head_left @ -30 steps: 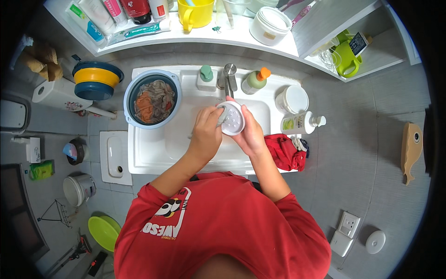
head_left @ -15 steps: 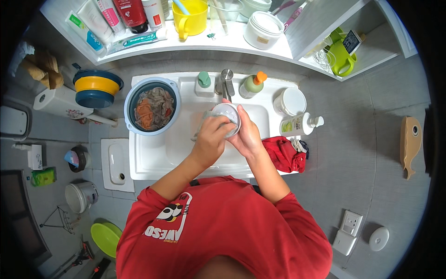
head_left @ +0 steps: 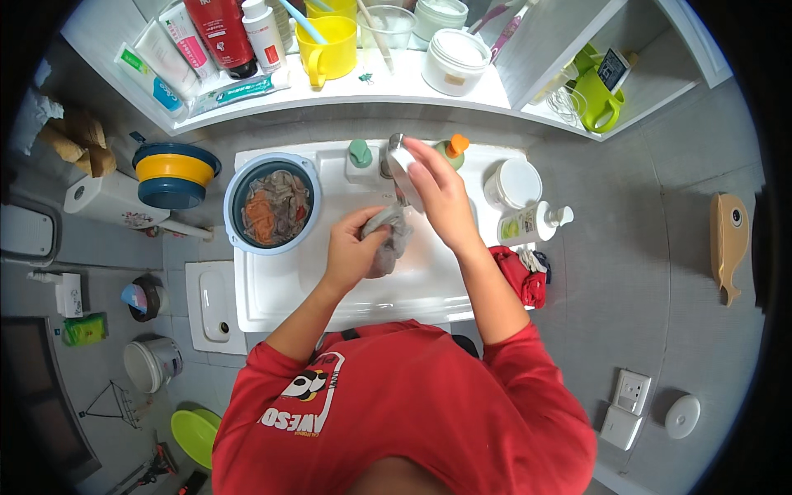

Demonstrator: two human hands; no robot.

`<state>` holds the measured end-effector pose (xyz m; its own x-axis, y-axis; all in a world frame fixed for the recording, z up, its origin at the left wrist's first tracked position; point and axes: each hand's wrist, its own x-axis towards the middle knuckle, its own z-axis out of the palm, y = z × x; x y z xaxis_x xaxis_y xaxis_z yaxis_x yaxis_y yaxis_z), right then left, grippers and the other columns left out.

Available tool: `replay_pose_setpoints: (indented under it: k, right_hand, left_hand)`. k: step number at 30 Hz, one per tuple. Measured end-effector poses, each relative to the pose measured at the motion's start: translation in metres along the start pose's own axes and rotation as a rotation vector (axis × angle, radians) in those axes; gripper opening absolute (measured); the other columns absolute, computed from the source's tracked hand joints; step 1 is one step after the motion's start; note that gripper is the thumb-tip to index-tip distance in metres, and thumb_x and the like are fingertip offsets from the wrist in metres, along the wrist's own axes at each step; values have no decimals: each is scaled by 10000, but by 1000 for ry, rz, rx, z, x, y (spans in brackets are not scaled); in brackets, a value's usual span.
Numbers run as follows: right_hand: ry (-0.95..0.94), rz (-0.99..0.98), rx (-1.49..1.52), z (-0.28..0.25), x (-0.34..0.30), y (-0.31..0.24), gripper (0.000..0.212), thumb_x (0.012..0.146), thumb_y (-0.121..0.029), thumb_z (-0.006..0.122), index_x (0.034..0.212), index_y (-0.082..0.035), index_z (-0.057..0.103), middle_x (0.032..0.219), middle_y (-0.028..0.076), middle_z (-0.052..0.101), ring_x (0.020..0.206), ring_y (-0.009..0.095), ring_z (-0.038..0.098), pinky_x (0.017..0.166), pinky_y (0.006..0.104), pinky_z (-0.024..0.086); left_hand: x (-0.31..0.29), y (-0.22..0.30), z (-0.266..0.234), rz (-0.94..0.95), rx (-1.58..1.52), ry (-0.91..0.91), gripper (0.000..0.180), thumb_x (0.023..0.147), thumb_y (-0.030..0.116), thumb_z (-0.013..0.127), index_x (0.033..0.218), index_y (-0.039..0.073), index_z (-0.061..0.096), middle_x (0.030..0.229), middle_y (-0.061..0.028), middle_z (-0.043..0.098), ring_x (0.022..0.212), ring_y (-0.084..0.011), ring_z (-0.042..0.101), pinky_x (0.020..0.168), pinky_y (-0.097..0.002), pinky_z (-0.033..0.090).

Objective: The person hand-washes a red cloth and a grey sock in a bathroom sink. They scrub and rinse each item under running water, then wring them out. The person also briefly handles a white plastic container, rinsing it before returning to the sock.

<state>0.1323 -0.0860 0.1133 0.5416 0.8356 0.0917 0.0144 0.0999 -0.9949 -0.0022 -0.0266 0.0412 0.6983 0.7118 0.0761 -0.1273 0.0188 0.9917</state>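
My left hand point(head_left: 353, 247) is closed round a bunched grey cloth point(head_left: 389, 243) over the white sink point(head_left: 285, 301). Just below the faucet point(head_left: 394, 147), my right hand point(head_left: 439, 191) grips a white round disc-like piece point(head_left: 402, 169), tilted and seen nearly edge-on. My fingers hide part of the disc and the faucet's spout. To the left, a blue basin point(head_left: 233, 216) on the sink's edge holds wet grey and orange cloths point(head_left: 280, 210).
Behind the faucet are a green-topped dispenser point(head_left: 360, 157) and an orange-topped pump bottle point(head_left: 454, 148). A white tub point(head_left: 516, 183), a white pump bottle point(head_left: 532, 223) and red cloth point(head_left: 520, 276) line the right edge. A shelf point(head_left: 346, 92) with toiletries overhangs the back.
My hands have moved apart. The left hand has drawn the cloth off the disc, back toward me; the right has raised and tilted the disc toward the faucet.
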Motion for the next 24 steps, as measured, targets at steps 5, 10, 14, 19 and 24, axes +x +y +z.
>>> replay_pose_setpoints:
  k: [5, 10, 14, 19, 24]
  right_hand:
    - [98, 51, 255, 5, 19, 5, 331, 910, -205, 428, 1160, 4, 485, 1025, 89, 555, 910, 146, 551, 768, 287, 471]
    - [-60, 175, 262, -8, 27, 3, 388, 911, -277, 401, 1149, 18, 483, 1041, 135, 567, 939, 213, 578, 785, 329, 492]
    - [-139, 361, 618, -8, 21, -2, 428, 924, -319, 351, 1161, 13, 478, 1052, 141, 575, 949, 238, 588, 828, 334, 472]
    - [-96, 314, 608, -4, 14, 7, 409, 930, -299, 346, 1168, 4, 484, 1075, 110, 563, 982, 212, 563, 835, 309, 458]
    - [-155, 117, 215, 2, 2, 12, 384, 920, -282, 359, 1174, -28, 495, 1039, 87, 553, 929, 164, 552, 803, 281, 438]
  left_hand:
    - [-1, 19, 15, -12, -163, 115, 267, 785, -53, 548, 1050, -38, 571, 989, -70, 593, 879, -99, 548, 787, -226, 427]
    - [13, 28, 0, -243, -687, 66, 260, 840, 12, 454, 1091, -42, 500, 934, -85, 591, 787, -131, 585, 717, -261, 487]
    - [13, 37, -3, -253, -694, 44, 254, 837, 25, 442, 1076, -35, 503, 919, -84, 587, 793, -135, 581, 708, -257, 483]
    - [15, 43, -6, -273, -645, -106, 277, 834, 39, 425, 1089, -25, 510, 1028, -78, 554, 890, -130, 556, 798, -267, 445]
    - [13, 42, 0, -390, -482, -212, 183, 829, 68, 497, 975, -8, 577, 946, -65, 578, 851, -123, 556, 771, -245, 433]
